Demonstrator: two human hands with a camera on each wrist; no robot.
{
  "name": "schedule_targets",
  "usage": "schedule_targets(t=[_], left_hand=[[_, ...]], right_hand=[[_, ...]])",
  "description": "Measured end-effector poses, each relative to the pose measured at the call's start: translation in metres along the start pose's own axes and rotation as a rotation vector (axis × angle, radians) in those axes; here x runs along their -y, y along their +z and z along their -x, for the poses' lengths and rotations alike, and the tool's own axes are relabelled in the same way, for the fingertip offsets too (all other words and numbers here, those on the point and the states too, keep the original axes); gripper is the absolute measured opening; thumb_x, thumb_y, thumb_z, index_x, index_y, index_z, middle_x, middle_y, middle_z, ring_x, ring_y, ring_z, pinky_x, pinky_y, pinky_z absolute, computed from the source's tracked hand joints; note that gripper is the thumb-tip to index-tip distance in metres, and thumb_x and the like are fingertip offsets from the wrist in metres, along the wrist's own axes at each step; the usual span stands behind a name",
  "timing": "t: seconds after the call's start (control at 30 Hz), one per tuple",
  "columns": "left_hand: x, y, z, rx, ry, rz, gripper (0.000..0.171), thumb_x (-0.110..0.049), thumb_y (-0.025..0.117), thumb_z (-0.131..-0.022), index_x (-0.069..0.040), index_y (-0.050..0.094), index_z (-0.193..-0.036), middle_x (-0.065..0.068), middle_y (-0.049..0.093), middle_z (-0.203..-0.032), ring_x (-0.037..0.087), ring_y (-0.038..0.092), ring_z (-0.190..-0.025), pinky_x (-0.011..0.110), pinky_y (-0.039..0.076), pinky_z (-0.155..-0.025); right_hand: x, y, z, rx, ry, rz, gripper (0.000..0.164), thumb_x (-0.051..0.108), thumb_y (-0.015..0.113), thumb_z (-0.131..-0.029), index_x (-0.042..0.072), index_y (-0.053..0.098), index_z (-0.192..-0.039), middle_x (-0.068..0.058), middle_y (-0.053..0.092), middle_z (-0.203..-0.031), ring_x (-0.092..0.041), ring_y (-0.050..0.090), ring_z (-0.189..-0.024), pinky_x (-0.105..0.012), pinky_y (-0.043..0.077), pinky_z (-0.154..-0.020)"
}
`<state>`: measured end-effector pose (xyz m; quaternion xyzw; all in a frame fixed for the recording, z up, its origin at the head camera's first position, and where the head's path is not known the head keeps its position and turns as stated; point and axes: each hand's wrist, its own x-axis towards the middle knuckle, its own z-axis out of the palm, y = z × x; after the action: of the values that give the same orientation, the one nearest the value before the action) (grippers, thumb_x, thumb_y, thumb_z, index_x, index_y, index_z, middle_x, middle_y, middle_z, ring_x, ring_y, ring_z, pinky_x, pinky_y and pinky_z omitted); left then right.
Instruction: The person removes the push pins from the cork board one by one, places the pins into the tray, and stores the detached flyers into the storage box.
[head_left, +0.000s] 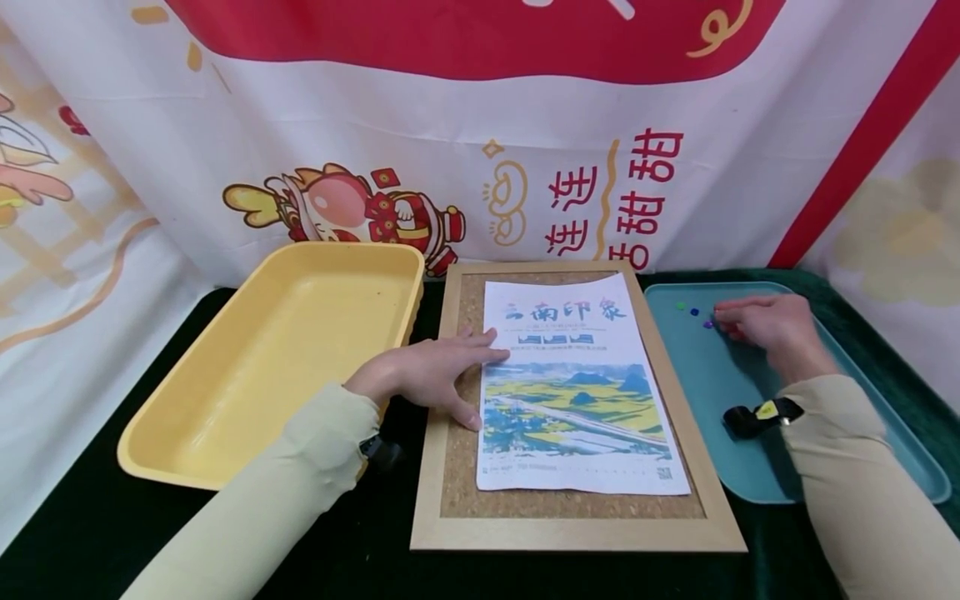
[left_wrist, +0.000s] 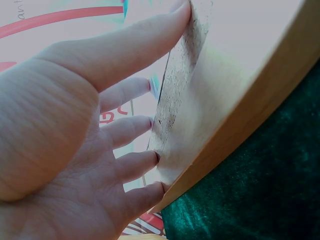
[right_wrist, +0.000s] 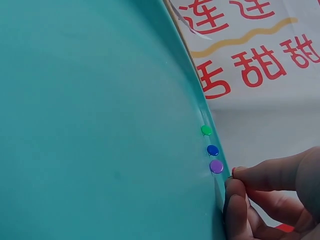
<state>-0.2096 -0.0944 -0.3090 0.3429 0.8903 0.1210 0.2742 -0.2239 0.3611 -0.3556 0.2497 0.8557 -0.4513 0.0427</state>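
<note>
A printed sheet [head_left: 577, 342] with a landscape picture lies on a wood-framed cork board [head_left: 461, 496]. My left hand [head_left: 427, 371] rests at the sheet's left edge, its fingers spread over the cork and the board's frame. Over the far part of a teal tray [head_left: 697, 400], my right hand [head_left: 772, 325] pinches a red thumbtack [right_wrist: 235, 171] between thumb and index finger. Just beside those fingertips, a green thumbtack [right_wrist: 206, 130], a blue thumbtack [right_wrist: 213, 150] and a purple thumbtack [right_wrist: 216, 166] lie in a row on the tray.
A deep yellow tray [head_left: 262, 367] stands left of the board, close to my left forearm. Dark green cloth [head_left: 337, 550] covers the table. Behind everything hangs a white and red printed fabric backdrop [head_left: 420, 117].
</note>
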Motion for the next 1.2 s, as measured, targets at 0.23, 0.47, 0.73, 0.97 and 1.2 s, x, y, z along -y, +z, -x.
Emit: schedule_targets(t=[0.23, 0.47, 0.73, 0.97, 1.2], left_hand=[[0.0006, -0.0004, 0.001, -0.004, 0.002, -0.003, 0.093, -0.039, 0.083, -0.093, -0.024, 0.032, -0.169, 0.003, 0.005, -0.181, 0.033, -0.002, -0.168, 0.059, 0.01, -0.135], [0.0009, -0.0009, 0.0031, 0.0, -0.001, 0.003, 0.093, -0.038, 0.083, -0.093, -0.024, 0.032, -0.169, 0.003, 0.004, -0.181, 0.032, -0.003, -0.168, 0.058, 0.01, -0.135], [-0.0004, -0.0004, 0.0024, 0.0, 0.003, 0.008, 0.092, -0.039, 0.083, -0.093, -0.025, 0.033, -0.169, 0.002, 0.004, -0.181, 0.03, -0.002, -0.169, 0.057, 0.01, -0.135], [0.0005, -0.0013, 0.0035, 0.001, -0.008, -0.009, 0.094, -0.04, 0.083, -0.093, -0.025, 0.031, -0.169, 0.002, 0.004, -0.181, 0.031, 0.0, -0.169, 0.058, 0.012, -0.135], [0.0005, -0.0004, -0.0001, 0.004, 0.002, -0.004, 0.093, -0.039, 0.083, -0.093, -0.025, 0.032, -0.169, 0.002, 0.004, -0.181, 0.031, -0.001, -0.169, 0.058, 0.011, -0.135]], right_hand=[[-0.0017, 0.0008, -0.0023, 0.003, 0.018, 0.035, 0.05, 0.032, 0.05, -0.113, 0.007, 0.053, -0.156, -0.024, 0.056, -0.153, -0.032, 0.055, -0.122, -0.037, 0.045, -0.094], [-0.0058, -0.0035, -0.0065, 0.02, 0.028, 0.045, 0.053, 0.037, 0.056, -0.111, 0.007, 0.056, -0.154, 0.003, 0.076, -0.099, -0.027, 0.062, -0.11, -0.038, 0.047, -0.092], [-0.0081, -0.0063, -0.0064, 0.02, 0.002, 0.095, 0.051, 0.033, 0.056, -0.111, 0.004, 0.057, -0.153, -0.004, 0.078, -0.109, -0.022, 0.066, -0.099, -0.033, 0.05, -0.085], [-0.0043, -0.0061, -0.0034, 0.043, -0.024, 0.081, 0.052, 0.035, 0.055, -0.111, 0.003, 0.056, -0.153, 0.007, 0.076, -0.094, -0.029, 0.063, -0.109, -0.042, 0.048, -0.094], [-0.0081, -0.0067, -0.0036, 0.039, -0.024, 0.075, 0.049, 0.031, 0.054, -0.112, 0.005, 0.057, -0.153, -0.015, 0.073, -0.127, -0.027, 0.064, -0.107, -0.039, 0.049, -0.092]])
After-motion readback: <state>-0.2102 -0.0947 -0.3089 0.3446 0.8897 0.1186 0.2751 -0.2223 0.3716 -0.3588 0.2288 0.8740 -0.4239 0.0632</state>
